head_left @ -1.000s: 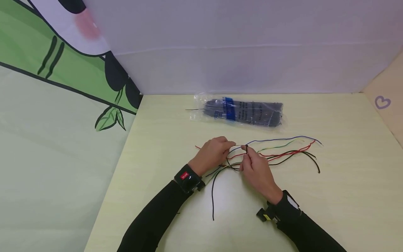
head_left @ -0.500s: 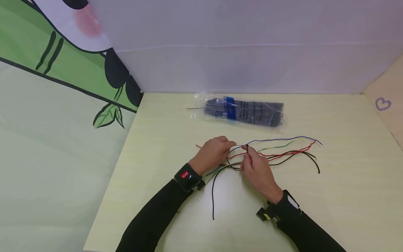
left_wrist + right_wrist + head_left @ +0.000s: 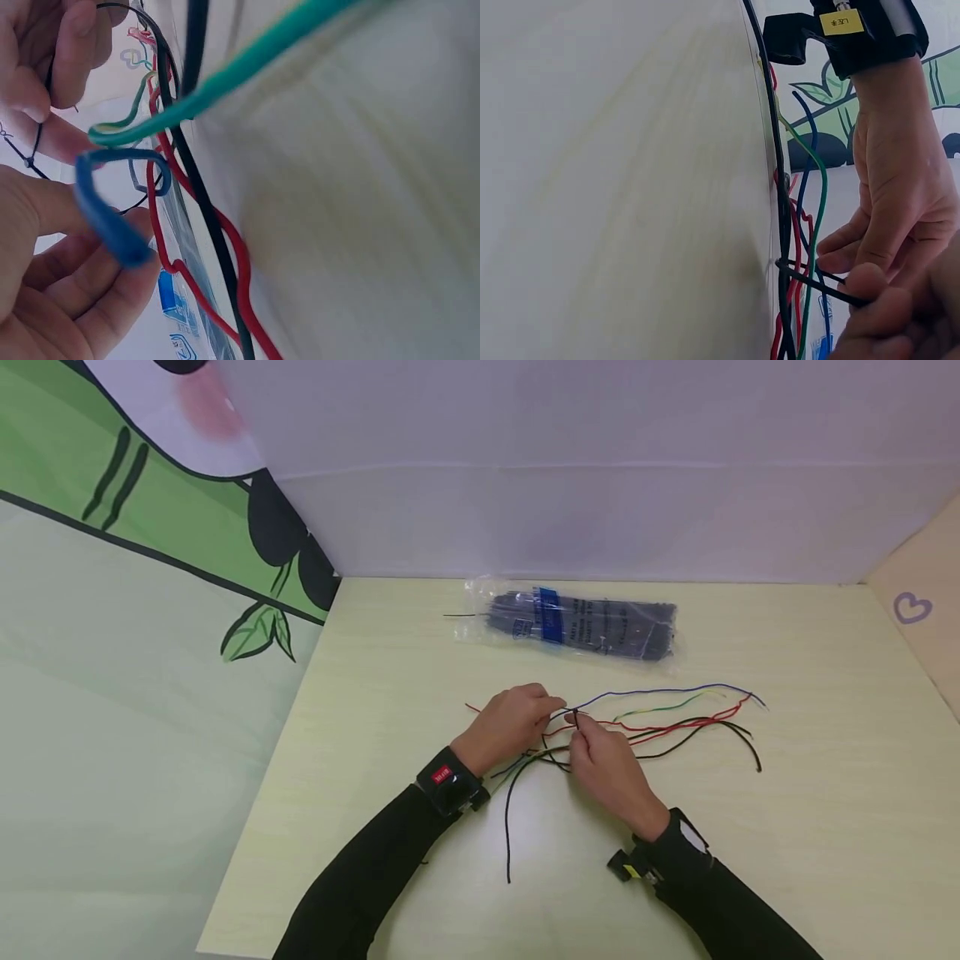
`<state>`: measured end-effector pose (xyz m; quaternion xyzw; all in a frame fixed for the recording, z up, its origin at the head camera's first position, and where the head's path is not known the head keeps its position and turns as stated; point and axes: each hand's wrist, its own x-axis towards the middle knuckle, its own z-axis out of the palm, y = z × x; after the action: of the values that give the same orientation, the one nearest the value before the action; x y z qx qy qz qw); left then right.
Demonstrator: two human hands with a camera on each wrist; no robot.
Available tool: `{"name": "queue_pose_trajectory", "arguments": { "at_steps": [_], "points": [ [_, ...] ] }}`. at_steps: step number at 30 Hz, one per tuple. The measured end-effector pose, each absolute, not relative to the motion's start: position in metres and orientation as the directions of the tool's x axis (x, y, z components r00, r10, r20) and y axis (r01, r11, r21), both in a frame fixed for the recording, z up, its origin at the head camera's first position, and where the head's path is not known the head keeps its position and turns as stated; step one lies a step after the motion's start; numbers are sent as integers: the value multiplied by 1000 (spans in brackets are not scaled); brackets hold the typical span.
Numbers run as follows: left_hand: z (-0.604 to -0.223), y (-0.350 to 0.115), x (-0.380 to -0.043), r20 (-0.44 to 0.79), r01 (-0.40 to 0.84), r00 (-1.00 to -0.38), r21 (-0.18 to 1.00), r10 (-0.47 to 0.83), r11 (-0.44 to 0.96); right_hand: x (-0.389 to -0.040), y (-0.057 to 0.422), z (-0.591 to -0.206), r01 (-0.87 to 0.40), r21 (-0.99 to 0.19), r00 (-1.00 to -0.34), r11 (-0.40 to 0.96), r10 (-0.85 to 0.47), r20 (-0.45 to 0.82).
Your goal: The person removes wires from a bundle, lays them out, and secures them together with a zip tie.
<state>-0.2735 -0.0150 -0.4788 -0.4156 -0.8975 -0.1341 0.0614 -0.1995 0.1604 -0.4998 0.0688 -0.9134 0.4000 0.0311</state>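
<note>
A thin black cable tie (image 3: 576,719) is looped round a bundle of coloured wires; in the right wrist view the loop of the cable tie (image 3: 821,286) passes around black, red and green wires. My left hand (image 3: 510,722) pinches one part of the tie, left of the right hand. With thumb and forefinger my right hand (image 3: 611,768) holds another part of it. The small head of the tie (image 3: 28,161) shows between both hands in the left wrist view. A blue wire (image 3: 112,217) and a green wire (image 3: 225,82) cross close before that camera.
A clear plastic bag of dark cable ties (image 3: 600,628) lies at the back of the pale table (image 3: 825,827). Loose wire ends, including a blue wire (image 3: 675,692), spread to the right. One black wire (image 3: 507,827) bends toward the front. A wall stands behind.
My right hand and the upright piece of the cable tie have shifted slightly left, nearer my left hand. The gap between the hands has narrowed; my left hand stays nearly in place.
</note>
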Motion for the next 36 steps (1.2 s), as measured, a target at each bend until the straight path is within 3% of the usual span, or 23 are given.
{"name": "queue_pose_trajectory", "arguments": {
  "at_steps": [10,15,20,27,30,36],
  "points": [
    [-476,-17,-270,225,761,-649,169,727,627,-202,166,-500,-241,-726,-969,645,-205,140],
    [-475,-17,-270,209,753,-658,182,724,632,-198,179,-495,-209,-796,-978,568,-128,165],
    [-474,-17,-271,191,750,-661,185,726,635,-197,182,-494,-286,-818,-944,498,3,331],
    [-476,-16,-271,216,756,-654,185,725,628,-203,180,-494,-469,-653,-822,594,-22,569],
    [-475,-14,-270,271,767,-641,251,718,590,-204,181,-493,-491,-610,-803,622,-50,594],
    [-468,-8,-271,383,779,-593,495,709,384,-207,184,-493,-521,-586,-780,620,-68,622]
  ]
}}
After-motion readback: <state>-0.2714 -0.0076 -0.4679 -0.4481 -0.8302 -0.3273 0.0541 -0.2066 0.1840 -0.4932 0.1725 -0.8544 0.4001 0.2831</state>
